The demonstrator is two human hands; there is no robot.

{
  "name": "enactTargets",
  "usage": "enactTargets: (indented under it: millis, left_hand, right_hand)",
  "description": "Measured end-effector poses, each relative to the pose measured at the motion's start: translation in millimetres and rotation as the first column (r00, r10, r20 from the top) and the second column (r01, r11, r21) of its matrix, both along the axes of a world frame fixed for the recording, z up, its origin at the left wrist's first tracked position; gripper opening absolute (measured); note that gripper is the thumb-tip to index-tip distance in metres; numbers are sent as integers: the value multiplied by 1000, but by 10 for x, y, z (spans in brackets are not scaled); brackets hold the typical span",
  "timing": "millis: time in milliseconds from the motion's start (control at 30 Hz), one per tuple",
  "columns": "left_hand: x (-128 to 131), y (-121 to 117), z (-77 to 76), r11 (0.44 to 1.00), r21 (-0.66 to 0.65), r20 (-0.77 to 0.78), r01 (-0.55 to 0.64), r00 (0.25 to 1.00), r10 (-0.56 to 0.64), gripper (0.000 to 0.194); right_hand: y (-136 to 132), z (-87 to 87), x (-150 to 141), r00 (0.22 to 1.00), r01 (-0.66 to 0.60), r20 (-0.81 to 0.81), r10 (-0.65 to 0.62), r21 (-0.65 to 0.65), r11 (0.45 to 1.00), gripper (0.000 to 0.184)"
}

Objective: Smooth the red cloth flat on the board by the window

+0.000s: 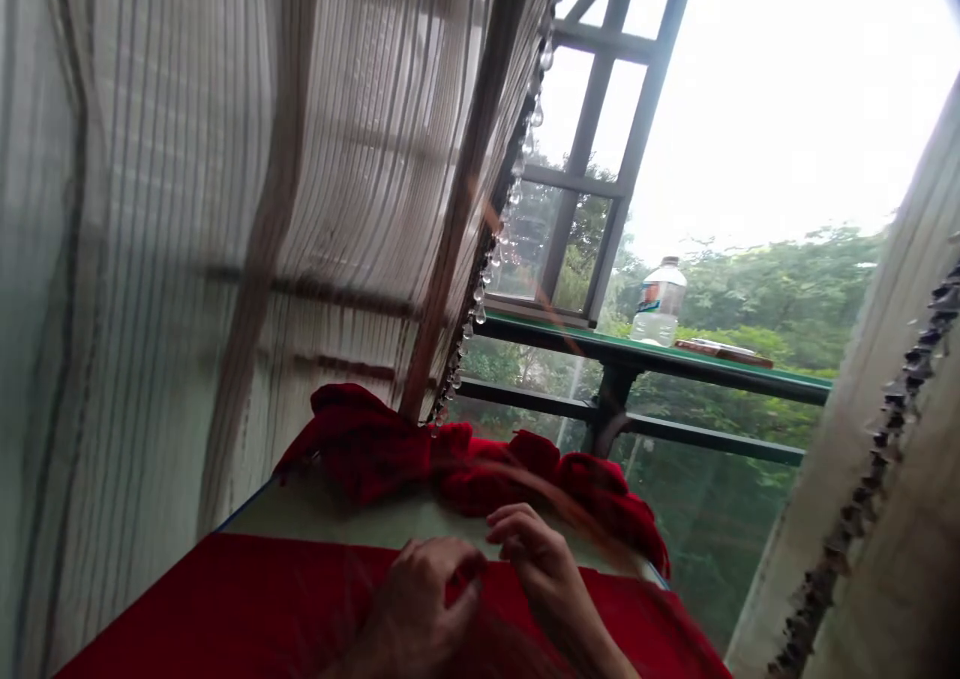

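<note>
My left hand (429, 594) hovers over a red cloth (247, 599) at the bottom of the head view, slightly blurred. Its fingers curl loosely, and a gap shows between them and the thumb, with nothing visible inside. To its right, my right hand (541, 557) is raised with bent fingers pointing left, a little apart, and no held thing shows. The two hands face each other without touching. Flat red cloth covers the near part of a pale surface (300, 509); whether either hand touches it is unclear. Bunched red fabric (375, 439) lies along the far edge.
A sheer striped curtain (337, 199) with a clear bead trim (516, 194) hangs at left. Another curtain (832, 439) hangs at right. Behind the surface, a plastic bottle (660, 304) and a flat brown object (724, 353) stand on a green ledge (795, 381) by the open window (600, 184).
</note>
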State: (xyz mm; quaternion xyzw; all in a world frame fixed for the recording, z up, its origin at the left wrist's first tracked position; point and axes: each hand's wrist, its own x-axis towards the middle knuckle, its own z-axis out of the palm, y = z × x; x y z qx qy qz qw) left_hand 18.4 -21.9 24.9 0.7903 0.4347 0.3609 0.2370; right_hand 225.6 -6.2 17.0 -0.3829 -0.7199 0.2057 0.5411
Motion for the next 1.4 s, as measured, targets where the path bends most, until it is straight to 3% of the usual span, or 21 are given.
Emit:
enactTargets:
  millis: [133,267,500,700,800,933,1133,1400]
  left_hand:
    - [-25,26,0,999,-29,30,-19,999,20,17]
    - [-35,54,-34,998,-56,42,-27,999,29,15]
    - [-26,43,-35,998,-64,65,-8,998,12,20]
    - [-25,36,-61,999,-33,131,33,991,-28,22]
    - [-35,31,-37,997,-29,147,69,987,-64,31]
    - [-40,28,-12,996,-26,147,87,986,-83,47]
    - [-33,35,-56,993,-18,168,113,980,-109,35]
    - [-51,20,3,988,-71,197,135,973,-118,36]
  right_hand:
    - [-52,-233,72,985,-144,-107,132,-113,983,23]
    - [-90,-304,58,956,-252,-199,216,-179,951,26]
    - [-215,-194,-80,963,-186,-230,142,-182,966,30]
    - [-263,-132,-128,970,-127,-223,92,-150,981,21]
    - [-281,-111,-156,978,-91,-196,69,-107,990,22]
    - [-301,-97,-160,974,-116,-208,88,-127,985,26]
    - [-343,-46,-169,961,-169,-243,133,-135,976,23]
    - [-396,25,-213,941,-229,-279,192,-106,968,18]
